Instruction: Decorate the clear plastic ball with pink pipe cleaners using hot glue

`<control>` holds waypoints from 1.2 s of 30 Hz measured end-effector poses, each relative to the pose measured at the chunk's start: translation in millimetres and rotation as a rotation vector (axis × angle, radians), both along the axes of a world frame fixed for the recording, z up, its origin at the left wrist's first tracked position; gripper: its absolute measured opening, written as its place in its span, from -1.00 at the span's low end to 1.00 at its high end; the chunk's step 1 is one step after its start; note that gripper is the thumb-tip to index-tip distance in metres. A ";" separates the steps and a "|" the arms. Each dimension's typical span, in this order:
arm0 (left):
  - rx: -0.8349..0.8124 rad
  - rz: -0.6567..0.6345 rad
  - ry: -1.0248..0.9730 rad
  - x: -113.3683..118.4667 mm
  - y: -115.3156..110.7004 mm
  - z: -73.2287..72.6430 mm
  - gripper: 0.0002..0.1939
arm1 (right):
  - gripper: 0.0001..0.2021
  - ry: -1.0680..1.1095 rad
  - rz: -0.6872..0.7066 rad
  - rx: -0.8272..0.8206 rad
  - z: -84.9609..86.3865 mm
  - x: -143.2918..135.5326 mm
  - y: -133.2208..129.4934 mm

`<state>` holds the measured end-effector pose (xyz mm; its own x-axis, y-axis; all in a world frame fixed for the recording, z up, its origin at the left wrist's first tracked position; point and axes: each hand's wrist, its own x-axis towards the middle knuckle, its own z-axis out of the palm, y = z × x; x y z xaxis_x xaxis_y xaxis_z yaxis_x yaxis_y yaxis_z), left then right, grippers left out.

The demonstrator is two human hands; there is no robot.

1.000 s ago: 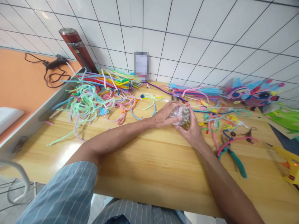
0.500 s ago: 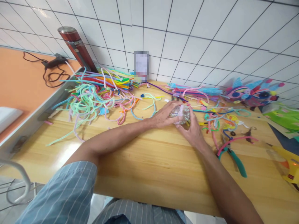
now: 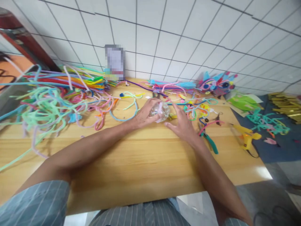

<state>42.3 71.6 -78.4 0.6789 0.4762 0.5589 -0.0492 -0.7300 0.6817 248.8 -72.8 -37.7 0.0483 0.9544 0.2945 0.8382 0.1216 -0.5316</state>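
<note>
A clear round ball-like object with a pale pink strip on it is at the middle of the wooden table. My left hand grips it from the left, thumb in front and fingers behind. Just right of the ball, my right hand has its thumb and fingers spread, with a gap between them and the ball. Pipe cleaner pieces in mixed colours lie beyond and right of my right hand. Green-handled pliers rest to its right.
Tangled pipe cleaners cover the left side. A phone leans on the tiled wall. A decorated figure stands at the back right. A yellow glue gun lies near the right edge; a red flask is far left.
My right hand has let go of the ball and opened beside it. My left hand still holds the ball. The view has turned right, showing more of the table's right side.
</note>
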 end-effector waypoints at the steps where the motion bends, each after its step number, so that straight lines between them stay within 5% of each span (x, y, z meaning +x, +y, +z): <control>1: 0.008 0.001 0.014 -2.7 -2.0 0.8 -0.38 | -0.27 -0.021 -0.038 0.013 10.9 9.4 -11.0; 4: 0.009 -0.010 0.060 -9.4 -9.7 4.1 -0.38 | -0.68 0.018 -0.308 0.078 37.0 50.1 -57.9; 7: 0.027 -0.046 0.096 -11.3 -15.8 10.2 -0.40 | -0.74 0.157 -0.762 0.139 45.3 93.9 -111.4; 12: 0.071 -0.056 0.110 -11.2 -22.4 30.5 -0.44 | -0.70 0.176 -0.870 0.134 33.5 113.3 -156.3; 18: 0.132 -0.084 0.168 -32.4 -53.2 43.7 -0.48 | -0.70 0.102 -0.629 0.047 19.9 79.8 -114.2; 26: 0.061 -0.008 0.095 -55.5 -73.5 10.9 -0.39 | -0.77 -0.223 -0.249 0.030 3.7 58.5 -42.8; 32: 0.045 -0.020 0.035 -54.7 -72.8 7.2 -0.35 | -0.75 -0.308 -0.163 -0.005 -21.8 48.4 6.2; 36: 0.059 -0.038 -0.025 -54.2 -73.5 5.3 -0.34 | -0.79 -0.274 -0.207 0.065 -14.7 53.2 12.7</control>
<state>-11.9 -1.9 -73.1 0.6811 0.4164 0.6022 -0.0940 -0.7660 0.6359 302.1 -60.1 -52.4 0.1491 0.9116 0.3832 0.9593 -0.0393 -0.2798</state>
